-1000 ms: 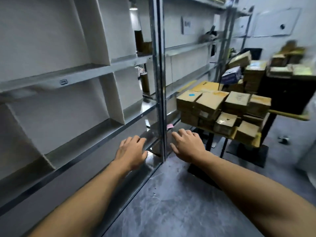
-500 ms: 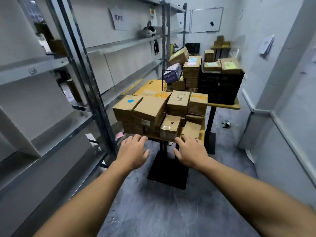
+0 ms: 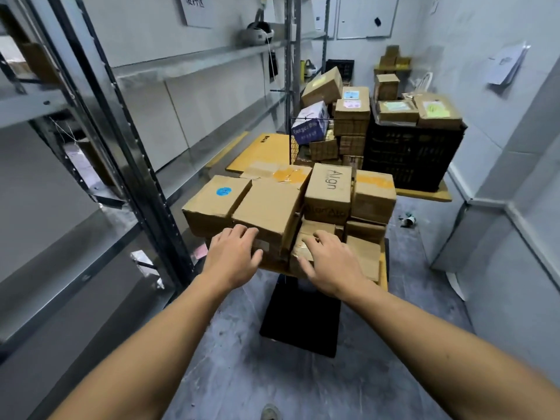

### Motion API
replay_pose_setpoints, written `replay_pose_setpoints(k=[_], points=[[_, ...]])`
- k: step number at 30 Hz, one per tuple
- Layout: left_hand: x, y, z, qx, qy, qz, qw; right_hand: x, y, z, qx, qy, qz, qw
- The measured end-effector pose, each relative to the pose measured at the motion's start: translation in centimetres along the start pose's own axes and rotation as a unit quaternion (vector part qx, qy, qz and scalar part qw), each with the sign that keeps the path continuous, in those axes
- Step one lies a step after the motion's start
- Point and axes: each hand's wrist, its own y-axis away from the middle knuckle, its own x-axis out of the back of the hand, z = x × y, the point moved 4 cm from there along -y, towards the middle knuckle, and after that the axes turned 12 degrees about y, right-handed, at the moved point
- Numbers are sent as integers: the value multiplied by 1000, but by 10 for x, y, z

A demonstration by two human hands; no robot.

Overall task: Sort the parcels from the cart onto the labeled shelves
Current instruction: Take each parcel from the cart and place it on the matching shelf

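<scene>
**A:** What do the parcels look like, and where are they?

**B:** They are brown cardboard boxes, stacked about two layers deep on the wooden-topped cart (image 3: 384, 268) straight ahead. The blue-sticker box (image 3: 216, 200) sits on top at the left. A plain box (image 3: 266, 209) touches its right side. The box printed "Align" (image 3: 328, 189) stands just right of that one.

**A:** And the hands?

**B:** The left hand (image 3: 233, 257) is at the plain box's near face. The right hand (image 3: 330, 265) is over a lower taped box (image 3: 298, 250). Both have their fingers spread and loose and grip nothing. I cannot tell whether the fingertips touch the cardboard.

**A:** Any containers?

**B:** A black crate (image 3: 412, 153) stands on a second table (image 3: 424, 194) further back, with labelled parcels lying on top of it. Left of it, a wire basket (image 3: 291, 144) holds a purple-and-white box (image 3: 309, 127) and small brown boxes.

**A:** And the room?

**B:** Metal shelves (image 3: 194, 60) run along the left wall, and a white headset (image 3: 257, 33) lies on an upper one. The floor (image 3: 242, 359) is mottled grey. A whiteboard (image 3: 363, 16) hangs on the far wall, and papers (image 3: 506, 66) are fixed to the right wall.
</scene>
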Motion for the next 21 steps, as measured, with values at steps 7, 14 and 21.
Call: replay_pose_setpoints(k=[7,14,21], points=[[-11,-90,-68,31,-8,3,999,-38,-101,-27,-48,-45,-43,997],[-35,-106,-100,31,-11,28,999,-70,-132,-34,-136,-160,-57,976],[-46,-97,-99,14,59,48,997,-88,-133,-38,-197,-287,-48,936]])
